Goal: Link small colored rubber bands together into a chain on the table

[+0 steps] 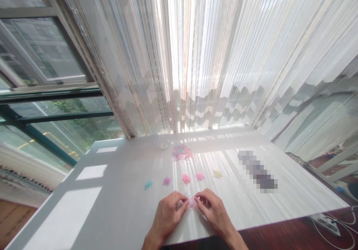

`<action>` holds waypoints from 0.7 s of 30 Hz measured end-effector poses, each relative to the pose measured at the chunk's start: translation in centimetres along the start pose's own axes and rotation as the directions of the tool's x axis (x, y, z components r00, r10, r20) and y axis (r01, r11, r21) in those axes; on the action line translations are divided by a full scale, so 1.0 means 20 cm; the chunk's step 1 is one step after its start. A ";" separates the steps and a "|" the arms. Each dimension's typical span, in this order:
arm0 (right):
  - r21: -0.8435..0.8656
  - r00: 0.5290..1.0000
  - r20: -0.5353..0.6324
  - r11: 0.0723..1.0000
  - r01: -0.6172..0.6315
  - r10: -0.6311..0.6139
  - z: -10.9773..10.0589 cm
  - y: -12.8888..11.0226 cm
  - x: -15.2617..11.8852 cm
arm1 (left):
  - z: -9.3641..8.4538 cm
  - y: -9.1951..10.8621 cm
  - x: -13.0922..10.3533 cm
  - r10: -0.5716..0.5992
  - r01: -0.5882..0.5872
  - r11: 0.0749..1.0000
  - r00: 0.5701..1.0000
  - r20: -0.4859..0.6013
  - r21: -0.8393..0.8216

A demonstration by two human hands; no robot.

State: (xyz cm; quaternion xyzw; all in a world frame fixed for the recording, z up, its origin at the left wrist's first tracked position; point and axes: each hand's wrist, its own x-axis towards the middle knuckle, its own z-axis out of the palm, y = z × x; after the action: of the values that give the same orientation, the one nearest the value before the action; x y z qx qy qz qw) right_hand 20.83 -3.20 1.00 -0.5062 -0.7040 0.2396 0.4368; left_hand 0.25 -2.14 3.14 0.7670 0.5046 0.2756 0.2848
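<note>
Left fingers [184,201] and right fingers [199,200] pinched together at pink pieces [191,203], near front table edge [192,238].

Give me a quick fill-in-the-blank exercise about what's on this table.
Beyond my left hand and right hand, the row has ____ small piles.
The rightmost pile in that row is ____.
The clear container sits to the ____ of the large mixed pile.
Sheer ____ hang beyond the white table's far edge.

Missing words: five; yellow; left; curtains
</note>
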 end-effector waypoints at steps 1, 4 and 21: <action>0.002 1.000 -0.003 1.000 -0.004 0.004 0.00 0.00 0.00 | -0.01 -0.01 0.00 -0.004 0.004 1.000 1.000 -0.006 0.006; 0.006 1.000 -0.014 1.000 -0.012 0.012 0.01 0.01 0.00 | -0.04 -0.02 -0.01 -0.026 0.027 0.999 0.999 -0.026 0.027; 0.051 0.998 -0.049 0.998 -0.032 0.035 0.01 0.02 0.00 | 0.03 -0.02 0.01 0.145 -0.146 0.989 0.986 -0.086 -0.010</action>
State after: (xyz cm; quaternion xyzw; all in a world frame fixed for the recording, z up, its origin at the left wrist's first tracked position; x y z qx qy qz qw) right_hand 20.91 -2.92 0.55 -0.5126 -0.6780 0.2519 0.4628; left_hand 0.48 -1.85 2.53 0.7870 0.4567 0.3323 0.2485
